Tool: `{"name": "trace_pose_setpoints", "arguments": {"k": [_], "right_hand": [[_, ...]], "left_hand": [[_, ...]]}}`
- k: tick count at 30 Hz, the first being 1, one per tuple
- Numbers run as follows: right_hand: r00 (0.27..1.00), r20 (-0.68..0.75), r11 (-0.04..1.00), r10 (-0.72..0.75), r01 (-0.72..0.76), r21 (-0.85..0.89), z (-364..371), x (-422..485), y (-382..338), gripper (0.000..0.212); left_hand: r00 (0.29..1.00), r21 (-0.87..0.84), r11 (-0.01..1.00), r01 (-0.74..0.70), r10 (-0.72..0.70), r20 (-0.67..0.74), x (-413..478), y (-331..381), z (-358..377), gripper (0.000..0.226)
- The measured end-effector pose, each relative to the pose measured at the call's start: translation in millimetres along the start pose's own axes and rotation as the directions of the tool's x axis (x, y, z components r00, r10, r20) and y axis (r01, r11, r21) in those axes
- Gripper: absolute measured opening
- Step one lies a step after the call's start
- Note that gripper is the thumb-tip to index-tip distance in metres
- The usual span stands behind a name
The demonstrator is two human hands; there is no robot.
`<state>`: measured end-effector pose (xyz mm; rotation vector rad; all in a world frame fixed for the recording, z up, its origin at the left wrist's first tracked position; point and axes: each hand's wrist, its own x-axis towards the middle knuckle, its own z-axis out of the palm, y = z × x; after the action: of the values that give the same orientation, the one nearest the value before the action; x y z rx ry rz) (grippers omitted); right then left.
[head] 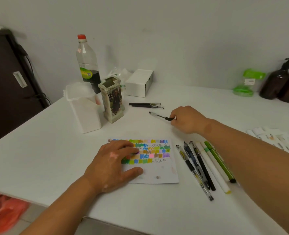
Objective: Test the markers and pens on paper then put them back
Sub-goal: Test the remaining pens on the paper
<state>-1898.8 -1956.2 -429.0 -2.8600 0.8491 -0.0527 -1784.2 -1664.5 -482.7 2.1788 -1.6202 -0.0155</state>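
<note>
White tabletop (pixel 38 150) against a pale wall, seen from the head camera: the left hand (pixel 113 165) lies flat, fingers spread, pressing the scribbled paper (pixel 157 173). The right hand (pixel 186 119) pinches a clear pen (pixel 159 115) by its black grip, just past two black pens (pixel 145 105). Light, stiff and slick, it is probably best held at that grip.

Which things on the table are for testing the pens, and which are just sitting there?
For the job: the scribbled paper under the left hand; the clear pen in the right hand; two black pens behind it; the row of pens and markers beside the paper; the pen holder.
Just lying about: the red-capped bottle; the white box; the green packet; the brown pump bottles.
</note>
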Motion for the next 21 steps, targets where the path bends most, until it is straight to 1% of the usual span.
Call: {"name": "trace_pose_setpoints", "arguments": {"k": [2, 3, 4, 6, 8, 9, 10, 11, 12, 13, 14, 15, 16, 18, 19, 21], "right_hand": [[0.996, -0.074, 0.98, 0.054, -0.039, 0.197, -10, -26, -5, 0.013], [0.991, -0.098, 0.939, 0.095, -0.056, 0.34, -15, -43, -8, 0.007], [0.987, -0.095, 0.868, 0.127, -0.064, 0.492, -18, -62, -11, 0.006], [0.991, -0.032, 0.665, 0.13, -0.063, 0.744, -22, -98, -17, 0.008], [0.995, 0.016, 0.464, 0.101, -0.061, 0.884, -20, -129, -22, 0.014], [0.995, 0.028, 0.389, 0.094, -0.063, 0.919, -18, -140, -24, 0.012], [0.995, 0.031, 0.331, 0.094, -0.06, 0.942, -15, -149, -26, 0.008], [0.995, 0.02, 0.294, 0.097, -0.048, 0.955, -11, -156, -28, 0.005], [0.995, -0.001, 0.286, 0.101, -0.028, 0.958, -7, -161, -29, 0.007], [0.995, -0.023, 0.295, 0.096, -0.006, 0.956, -2, -165, -32, 0.007], [0.995, -0.041, 0.299, 0.086, 0.013, 0.954, 0, -169, -36, 0.006], [0.996, -0.057, 0.295, 0.07, 0.034, 0.955, 3, -171, -41, 0.008], [0.996, -0.07, 0.286, 0.054, 0.052, 0.957, 4, -173, -45, 0.011], [0.996, -0.089, 0.289, 0.019, 0.08, 0.954, 7, -175, -52, 0.015], [0.996, -0.094, 0.304, -0.007, 0.091, 0.948, 8, -176, -54, 0.017], [0.995, -0.093, 0.326, -0.04, 0.101, 0.94, 9, -179, -55, 0.017]], "left_hand": [[1.0, 0.014, 1.0, 0.004, -0.004, 0.01, 0, 2, -2, 0.067], [1.0, 0.019, 1.0, 0.007, -0.007, 0.014, -1, 4, -2, 0.067], [1.0, 0.023, 1.0, 0.008, -0.009, 0.018, -1, 5, -3, 0.067], [0.999, 0.034, 0.999, 0.004, -0.005, 0.035, -2, 7, -4, 0.07], [0.997, 0.046, 0.999, 0.011, -0.014, 0.071, -2, 10, -7, 0.069], [0.996, 0.056, 0.998, 0.011, -0.016, 0.087, -3, 13, -10, 0.067], [0.995, 0.076, 0.997, 0.004, -0.012, 0.098, -3, 17, -12, 0.065], [0.996, 0.1, 0.995, -0.006, -0.003, 0.092, -3, 22, -15, 0.06], [0.998, 0.108, 0.994, -0.011, 0.004, 0.063, -4, 28, -17, 0.054], [1.0, 0.076, 0.997, -0.004, 0.004, 0.006, -5, 36, -20, 0.047], [0.997, -0.01, 1.0, 0.012, -0.013, -0.07, -6, 46, -23, 0.039], [0.989, -0.135, 0.99, 0.028, -0.046, -0.138, -7, 56, -24, 0.033], [0.983, -0.269, 0.962, 0.035, -0.081, -0.163, -8, 67, -26, 0.029], [0.99, -0.476, 0.879, 0.019, -0.082, -0.112, -10, 88, -25, 0.025], [0.993, -0.525, 0.851, 0.008, -0.068, -0.095, -11, 95, -24, 0.024], [0.993, -0.552, 0.834, 0.018, -0.081, -0.09, -13, 101, -23, 0.019]]}}
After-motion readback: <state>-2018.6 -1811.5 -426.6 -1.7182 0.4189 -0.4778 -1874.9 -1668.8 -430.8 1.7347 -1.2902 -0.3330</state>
